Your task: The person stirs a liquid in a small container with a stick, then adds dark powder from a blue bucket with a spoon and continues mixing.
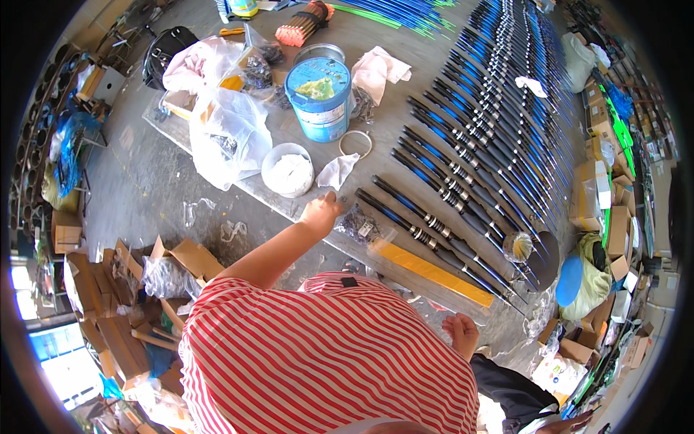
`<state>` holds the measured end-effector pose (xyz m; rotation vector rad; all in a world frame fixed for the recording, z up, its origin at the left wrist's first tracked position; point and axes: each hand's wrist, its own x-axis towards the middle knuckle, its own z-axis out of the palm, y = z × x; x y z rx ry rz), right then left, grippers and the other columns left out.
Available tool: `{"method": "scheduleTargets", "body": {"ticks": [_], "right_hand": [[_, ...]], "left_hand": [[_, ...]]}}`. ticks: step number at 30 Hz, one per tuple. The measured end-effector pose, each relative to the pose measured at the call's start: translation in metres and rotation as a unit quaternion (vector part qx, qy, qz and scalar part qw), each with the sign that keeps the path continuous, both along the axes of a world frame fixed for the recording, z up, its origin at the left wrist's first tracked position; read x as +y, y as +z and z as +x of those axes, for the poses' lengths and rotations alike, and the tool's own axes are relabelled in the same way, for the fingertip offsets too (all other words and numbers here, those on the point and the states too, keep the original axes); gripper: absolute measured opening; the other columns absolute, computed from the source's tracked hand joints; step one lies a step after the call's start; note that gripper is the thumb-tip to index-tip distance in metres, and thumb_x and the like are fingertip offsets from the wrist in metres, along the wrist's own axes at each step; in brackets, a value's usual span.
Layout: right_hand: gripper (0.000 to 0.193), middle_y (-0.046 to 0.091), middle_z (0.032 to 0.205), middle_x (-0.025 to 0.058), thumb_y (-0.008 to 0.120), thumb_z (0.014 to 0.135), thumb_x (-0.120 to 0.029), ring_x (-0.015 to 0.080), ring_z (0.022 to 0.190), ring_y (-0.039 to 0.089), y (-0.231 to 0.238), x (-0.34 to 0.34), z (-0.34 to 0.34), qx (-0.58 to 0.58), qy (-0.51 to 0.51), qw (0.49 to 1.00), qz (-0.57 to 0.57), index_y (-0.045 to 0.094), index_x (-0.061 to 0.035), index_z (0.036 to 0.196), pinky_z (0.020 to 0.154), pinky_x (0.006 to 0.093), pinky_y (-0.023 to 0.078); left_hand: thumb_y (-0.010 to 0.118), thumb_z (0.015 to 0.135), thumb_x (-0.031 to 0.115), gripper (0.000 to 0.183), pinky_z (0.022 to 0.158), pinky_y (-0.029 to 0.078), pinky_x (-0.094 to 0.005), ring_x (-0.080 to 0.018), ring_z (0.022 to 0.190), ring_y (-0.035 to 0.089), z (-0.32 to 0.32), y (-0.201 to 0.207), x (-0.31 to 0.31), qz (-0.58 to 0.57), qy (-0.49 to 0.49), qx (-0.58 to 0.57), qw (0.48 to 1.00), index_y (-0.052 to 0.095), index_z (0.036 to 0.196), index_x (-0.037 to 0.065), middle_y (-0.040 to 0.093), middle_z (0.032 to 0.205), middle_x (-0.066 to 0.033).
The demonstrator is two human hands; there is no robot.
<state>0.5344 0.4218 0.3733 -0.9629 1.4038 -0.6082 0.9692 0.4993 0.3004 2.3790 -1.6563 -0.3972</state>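
Observation:
My left hand [322,211] is over the near edge of the table, its fingers curled together; anything in them is hidden. Just right of it lies a clear plastic bag [359,224] of small dark parts. A crumpled white cloth [337,172] and a white tub [288,172] of white stuff are just beyond. My right hand [461,334] hangs by the table's near right edge with bent fingers pressed together, and what they hold, if anything, is too small to tell. Closest to it are a yellow strip [434,273] and fishing rods [426,235] with black grips and blue sections.
Many more rods [499,108] lie in rows across the table. A blue bucket [318,101], a tape ring [356,145], a pink cloth [379,72] and plastic bags [228,137] stand left. Cardboard boxes [119,289] crowd the floor. Someone's dark-clothed leg [513,390] shows lower right.

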Motion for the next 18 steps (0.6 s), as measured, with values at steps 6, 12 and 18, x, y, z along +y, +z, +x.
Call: {"method": "scheduleTargets", "body": {"ticks": [6, 12, 18], "right_hand": [[0.015, 0.067, 0.084, 0.0111, 0.060, 0.089, -0.014, 0.0163, 0.071, 0.065, -0.010, 0.013, -0.034, -0.003, -0.020, 1.000, -0.011, 0.060, -0.0019, 0.099, 0.063, 0.0285, 0.055], [0.015, 0.066, 0.082, 0.0134, 0.059, 0.088, -0.010, 0.0176, 0.069, 0.065, -0.010, 0.019, -0.040, 0.009, -0.053, 0.998, -0.018, 0.059, 0.0018, 0.098, 0.063, 0.0277, 0.055], [0.017, 0.066, 0.084, 0.0136, 0.058, 0.088, -0.012, 0.0181, 0.070, 0.065, -0.016, 0.041, -0.051, 0.034, -0.087, 0.995, -0.015, 0.059, 0.0023, 0.098, 0.063, 0.0284, 0.055]], "left_hand": [[0.073, 0.068, 0.020, 0.026, 0.064, 0.052, -0.0370, -0.0275, 0.082, 0.061, 0.090, 0.096, -0.040, -0.174, 0.039, -0.178, 0.968, 0.061, 0.087, 0.007, 0.059, 0.088, -0.0096], [0.087, 0.047, 0.015, 0.121, 0.103, 0.034, -0.0452, -0.0368, 0.131, 0.031, 0.190, 0.192, -0.097, 0.031, -0.119, -0.226, 0.966, 0.016, 0.145, 0.022, 0.020, 0.147, -0.0187], [0.089, 0.038, 0.018, 0.132, 0.101, 0.037, -0.0440, -0.0391, 0.130, 0.033, 0.195, 0.211, -0.145, 0.234, -0.169, -0.152, 0.945, 0.013, 0.146, 0.022, 0.019, 0.147, -0.0216]]}}
